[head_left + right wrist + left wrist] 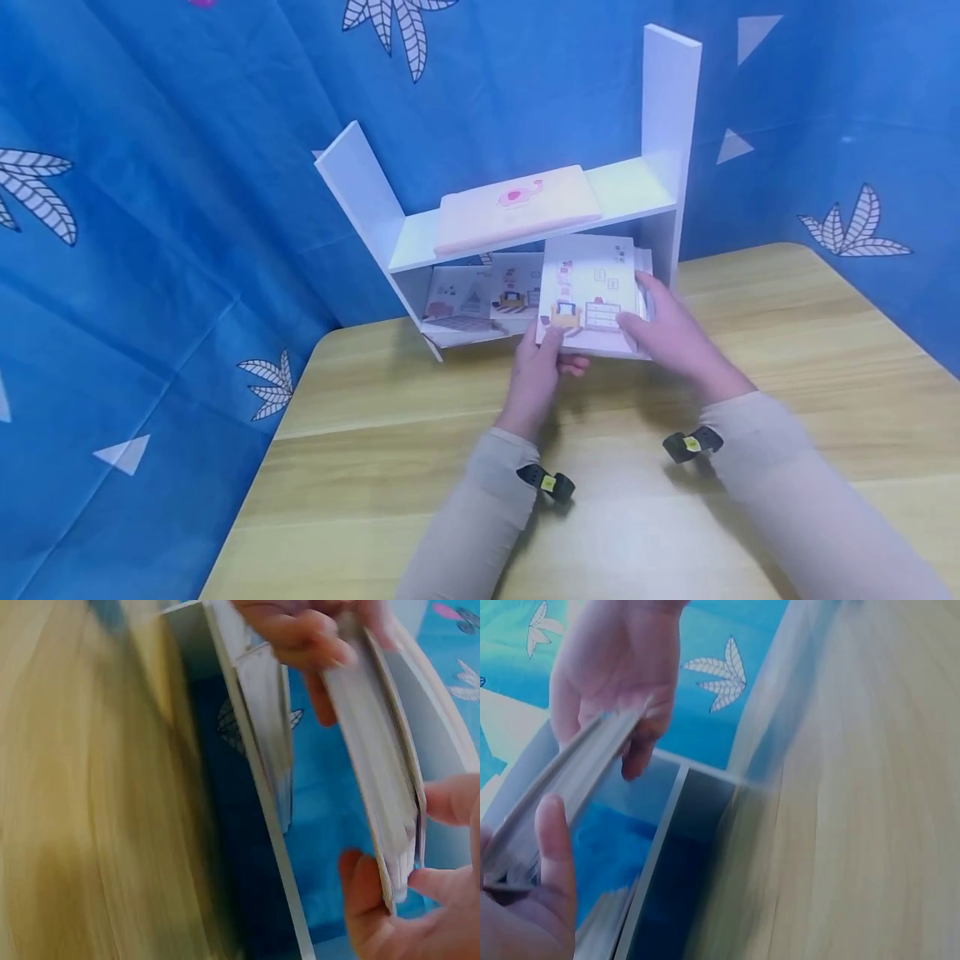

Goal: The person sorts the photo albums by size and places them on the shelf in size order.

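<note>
Both hands clamp one book (588,292) at the white shelf's (637,187) lower opening: left hand (542,367) pinching its near edge, right hand (671,329) gripping the side. Tilted like this, it could snag the shelf board above or knock the books (480,302) already inside.

Left hand (517,915) and right hand (619,667) gripping book (562,787), white shelf (667,825), blurred wooden table (862,810)
</note>
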A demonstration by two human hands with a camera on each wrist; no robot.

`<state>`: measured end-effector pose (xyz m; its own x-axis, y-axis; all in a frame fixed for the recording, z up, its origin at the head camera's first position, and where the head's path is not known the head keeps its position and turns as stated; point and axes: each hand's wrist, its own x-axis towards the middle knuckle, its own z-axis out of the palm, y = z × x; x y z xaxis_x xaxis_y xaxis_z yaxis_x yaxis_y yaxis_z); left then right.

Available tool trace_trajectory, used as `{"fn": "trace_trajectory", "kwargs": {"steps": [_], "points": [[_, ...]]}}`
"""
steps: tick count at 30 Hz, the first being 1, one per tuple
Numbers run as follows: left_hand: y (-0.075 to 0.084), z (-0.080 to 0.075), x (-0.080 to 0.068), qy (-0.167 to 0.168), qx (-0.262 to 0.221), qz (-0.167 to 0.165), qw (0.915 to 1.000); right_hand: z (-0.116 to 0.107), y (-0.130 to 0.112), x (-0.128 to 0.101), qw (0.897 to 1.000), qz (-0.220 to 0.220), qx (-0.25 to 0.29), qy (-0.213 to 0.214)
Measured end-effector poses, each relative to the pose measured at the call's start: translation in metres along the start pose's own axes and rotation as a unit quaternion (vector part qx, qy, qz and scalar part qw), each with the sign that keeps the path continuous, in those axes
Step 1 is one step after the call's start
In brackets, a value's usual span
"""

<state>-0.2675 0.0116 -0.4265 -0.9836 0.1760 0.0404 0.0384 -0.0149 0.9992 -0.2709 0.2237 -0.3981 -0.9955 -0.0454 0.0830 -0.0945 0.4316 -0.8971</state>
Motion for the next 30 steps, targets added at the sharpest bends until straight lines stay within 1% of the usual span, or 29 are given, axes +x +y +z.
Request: {"fn": "trace_trajectory", "kwargs": {"steps": [2, 4, 8, 10, 15, 17, 19, 24, 30], "points": [[-0.001, 0.008, 0.003, 0.020, -0.018, 0.006, 0.9996, 0.002, 0.002, 0.001, 0.999, -0.013, -0.040, 0.031], [-0.003, 0.016, 0.007, 0.038, -0.032, 0.009, 0.9987, 0.003, 0.004, 0.002, 0.997, -0.013, -0.060, 0.055], [-0.005, 0.030, 0.016, 0.074, -0.048, 0.007, 0.9961, 0.006, 0.011, 0.005, 0.994, -0.025, -0.072, 0.079], [-0.005, 0.037, 0.021, 0.083, -0.049, 0.008, 0.9953, 0.006, 0.015, 0.007, 0.993, -0.032, -0.073, 0.081], [-0.003, 0.052, 0.035, 0.078, -0.055, 0.012, 0.9954, 0.006, 0.024, 0.009, 0.994, -0.039, -0.080, 0.068], [-0.004, 0.055, 0.041, 0.075, -0.059, 0.013, 0.9953, 0.006, 0.027, 0.010, 0.994, -0.038, -0.081, 0.061], [-0.005, 0.056, 0.046, 0.077, -0.053, 0.013, 0.9956, 0.007, 0.029, 0.011, 0.995, -0.039, -0.076, 0.059], [-0.009, 0.054, 0.056, 0.073, -0.006, -0.001, 0.9973, 0.010, 0.033, 0.013, 0.995, -0.039, -0.060, 0.072], [-0.010, 0.049, 0.061, 0.048, 0.055, -0.010, 0.9973, 0.012, 0.038, 0.014, 0.996, -0.027, -0.032, 0.084]]}}
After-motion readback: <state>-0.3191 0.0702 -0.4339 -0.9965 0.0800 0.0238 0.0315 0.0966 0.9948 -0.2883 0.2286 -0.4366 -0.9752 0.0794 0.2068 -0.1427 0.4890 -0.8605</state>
